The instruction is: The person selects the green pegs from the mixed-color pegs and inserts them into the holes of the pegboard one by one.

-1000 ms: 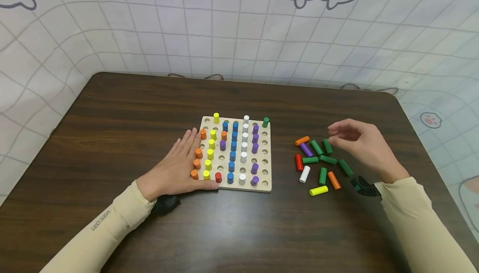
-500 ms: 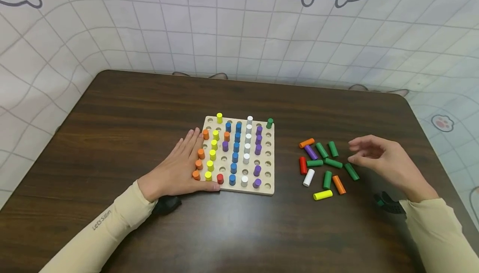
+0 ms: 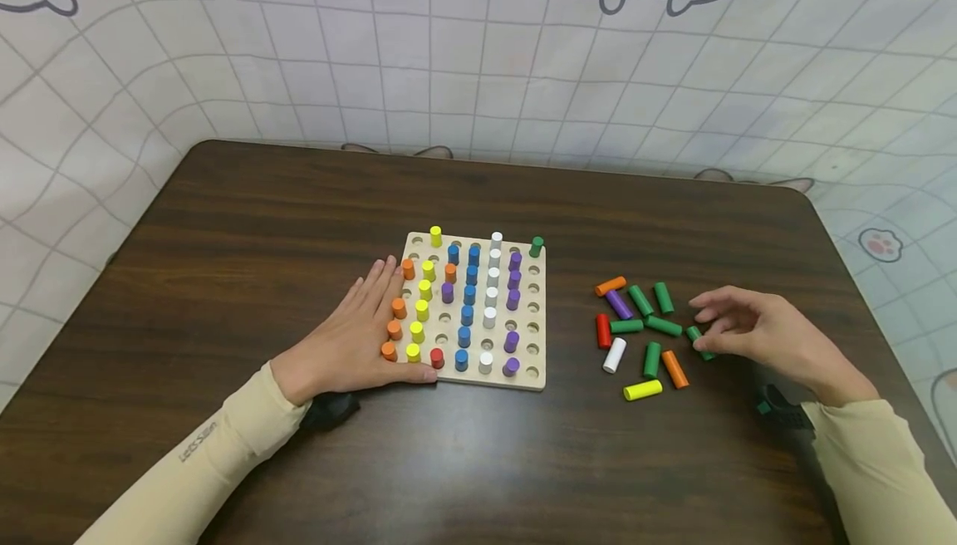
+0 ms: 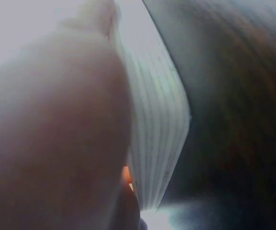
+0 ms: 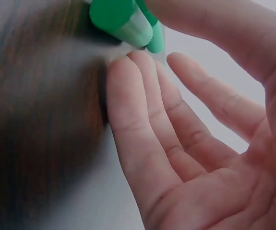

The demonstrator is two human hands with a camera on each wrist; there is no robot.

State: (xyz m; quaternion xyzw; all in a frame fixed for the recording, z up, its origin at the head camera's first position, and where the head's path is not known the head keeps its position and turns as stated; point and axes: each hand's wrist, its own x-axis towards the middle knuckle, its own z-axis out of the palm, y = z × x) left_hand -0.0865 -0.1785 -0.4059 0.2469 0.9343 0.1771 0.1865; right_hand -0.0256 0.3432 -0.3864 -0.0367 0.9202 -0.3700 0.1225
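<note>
In the head view my left hand (image 3: 351, 333) lies flat at the left edge of a wooden pegboard (image 3: 538, 379), thumb along its near edge. The left wrist view shows the board's layered side (image 4: 152, 110) beside the blurred hand. My right hand (image 3: 763, 333) is low at the right of a loose group of pegs, thumb and fingers spread apart around a green peg (image 3: 694, 334) lying on the table. In the right wrist view a green peg (image 5: 116, 19) is by the thumb tip, the other fingers partly bent; whether the thumb touches it cannot be told.
Upright pegs stand in rows on the board, among them a red peg (image 3: 437, 357) and a green one (image 3: 537, 247). Loose pegs on the dark table (image 3: 299, 196) include a white peg (image 3: 615, 355), a yellow peg (image 3: 643, 390) and a purple peg (image 3: 618, 304). A patterned curtain (image 3: 449, 71) hangs behind.
My right hand has moved from above the far green pegs to the right and nearer, then down to the rightmost green peg. My left hand stays on the board.
</note>
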